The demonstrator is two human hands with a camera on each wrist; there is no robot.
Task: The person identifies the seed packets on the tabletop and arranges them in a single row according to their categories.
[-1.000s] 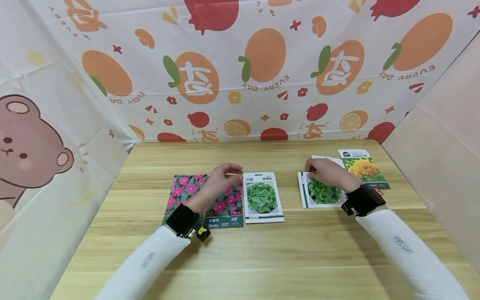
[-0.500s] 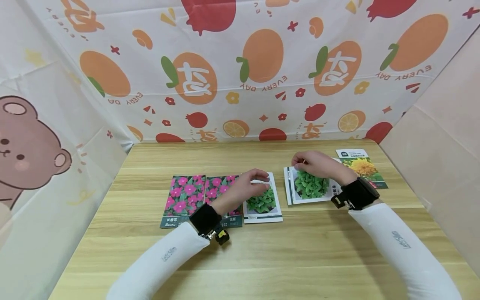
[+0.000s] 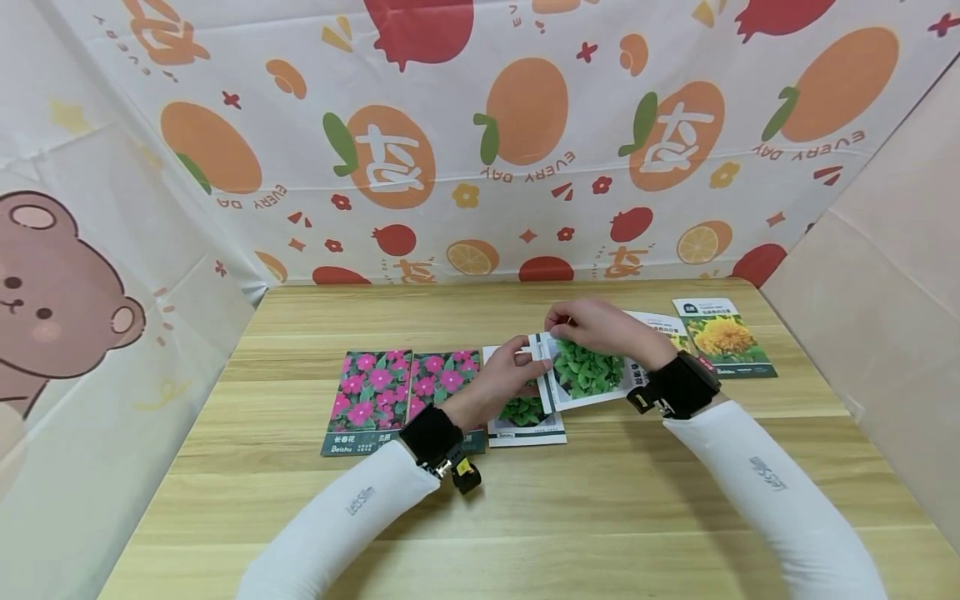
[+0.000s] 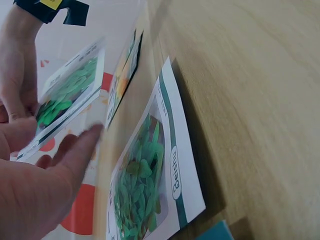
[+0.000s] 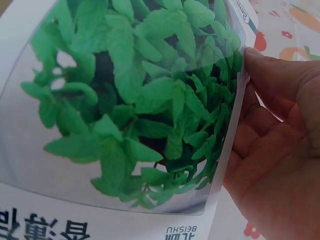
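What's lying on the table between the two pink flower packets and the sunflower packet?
In the head view, a green-leaf packet lies flat beside the pink flower packets; a second one, gripped by both hands, overlaps it, short of the sunflower packet.

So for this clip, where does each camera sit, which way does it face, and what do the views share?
Head: above the table, looking forward and down; shows both sleeves, left hand and right hand.
Left wrist: low at the tabletop, facing the lying mint packet; shows left-hand fingers.
Right wrist: close to the held mint packet; shows right-hand fingers.
Shared: all three show the held mint packet.
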